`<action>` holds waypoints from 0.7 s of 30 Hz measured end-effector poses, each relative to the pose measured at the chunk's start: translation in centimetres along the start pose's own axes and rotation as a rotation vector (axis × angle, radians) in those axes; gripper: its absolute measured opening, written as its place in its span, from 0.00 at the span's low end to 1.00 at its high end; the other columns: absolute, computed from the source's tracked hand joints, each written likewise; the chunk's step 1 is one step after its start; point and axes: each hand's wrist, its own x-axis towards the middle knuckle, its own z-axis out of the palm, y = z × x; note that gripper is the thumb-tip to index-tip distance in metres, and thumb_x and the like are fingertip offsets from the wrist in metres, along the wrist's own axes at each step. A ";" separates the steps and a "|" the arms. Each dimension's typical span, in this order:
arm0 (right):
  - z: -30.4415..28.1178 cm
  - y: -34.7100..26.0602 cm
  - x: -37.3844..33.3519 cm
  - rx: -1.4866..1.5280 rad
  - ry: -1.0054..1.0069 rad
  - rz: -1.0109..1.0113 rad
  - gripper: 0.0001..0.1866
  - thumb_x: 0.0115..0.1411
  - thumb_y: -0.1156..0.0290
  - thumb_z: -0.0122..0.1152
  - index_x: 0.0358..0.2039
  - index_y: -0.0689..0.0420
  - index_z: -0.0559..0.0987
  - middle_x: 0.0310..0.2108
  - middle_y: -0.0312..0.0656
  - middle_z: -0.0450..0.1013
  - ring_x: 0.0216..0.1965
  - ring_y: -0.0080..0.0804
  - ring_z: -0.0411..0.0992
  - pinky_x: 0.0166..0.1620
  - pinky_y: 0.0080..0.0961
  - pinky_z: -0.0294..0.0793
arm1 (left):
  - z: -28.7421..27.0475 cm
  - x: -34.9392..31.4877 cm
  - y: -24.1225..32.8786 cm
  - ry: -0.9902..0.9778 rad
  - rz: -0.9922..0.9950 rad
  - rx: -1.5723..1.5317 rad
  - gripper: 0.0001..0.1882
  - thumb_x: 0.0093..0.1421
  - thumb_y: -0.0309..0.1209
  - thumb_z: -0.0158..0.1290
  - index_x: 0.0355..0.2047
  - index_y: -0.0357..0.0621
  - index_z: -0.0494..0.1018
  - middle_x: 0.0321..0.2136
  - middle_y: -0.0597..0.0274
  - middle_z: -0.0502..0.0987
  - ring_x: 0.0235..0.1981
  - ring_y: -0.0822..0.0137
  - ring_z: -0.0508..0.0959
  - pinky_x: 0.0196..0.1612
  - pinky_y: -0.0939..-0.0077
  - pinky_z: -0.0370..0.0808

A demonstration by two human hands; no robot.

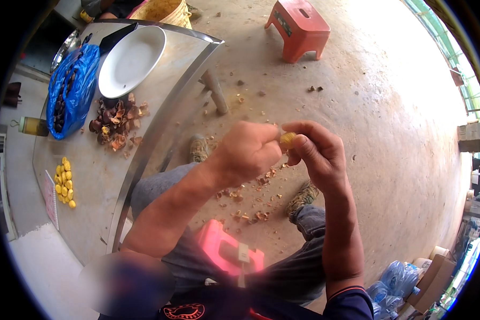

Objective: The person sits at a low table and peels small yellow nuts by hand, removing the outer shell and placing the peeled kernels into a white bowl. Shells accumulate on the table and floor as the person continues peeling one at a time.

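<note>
Yellow kernel (287, 140) between both hands, above floor (392, 160). Right hand (319, 152): grip nearly closed, thumb and forefinger pinching kernel. Left hand (248, 151): fingers curled beside it; cannot tell whether anything is inside. Step looks like peeling: best done turning kernel bit by bit, pinch light, skin lifted in small strips. Count: one kernel in hand; roughly fourteen yellow kernels (64, 181) on desk (97, 184), some overlapping; one shell heap (117, 121), one blue bag (82, 85), one white dish (132, 63); two stools: red stool (296, 32), pink stool (212, 239).
</note>
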 end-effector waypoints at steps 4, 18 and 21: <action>0.0 -0.1 0.2 0.096 0.001 0.068 0.11 0.65 0.73 0.55 0.44 0.65 0.78 0.32 0.37 0.77 0.27 0.19 0.71 0.31 0.18 0.72 | 0.0 -0.1 0.2 0.002 0.072 -0.059 0.10 0.54 0.25 0.44 0.27 0.34 0.74 0.17 0.56 0.72 0.20 0.70 0.70 0.26 0.71 0.69; 0.8 0.2 0.3 0.395 0.021 0.276 0.17 0.67 0.64 0.54 0.47 0.65 0.76 0.28 0.36 0.75 0.24 0.20 0.71 0.26 0.19 0.71 | 0.5 0.1 -0.9 0.153 0.158 0.248 0.11 0.52 0.33 0.51 0.22 0.35 0.71 0.20 0.41 0.74 0.23 0.44 0.76 0.28 0.57 0.73; 0.8 0.0 0.3 0.315 0.001 0.247 0.16 0.66 0.65 0.55 0.47 0.66 0.77 0.28 0.35 0.74 0.24 0.19 0.71 0.26 0.19 0.72 | 0.4 0.2 -1.1 0.134 0.148 0.199 0.10 0.53 0.32 0.51 0.23 0.34 0.72 0.19 0.44 0.74 0.21 0.52 0.75 0.26 0.61 0.72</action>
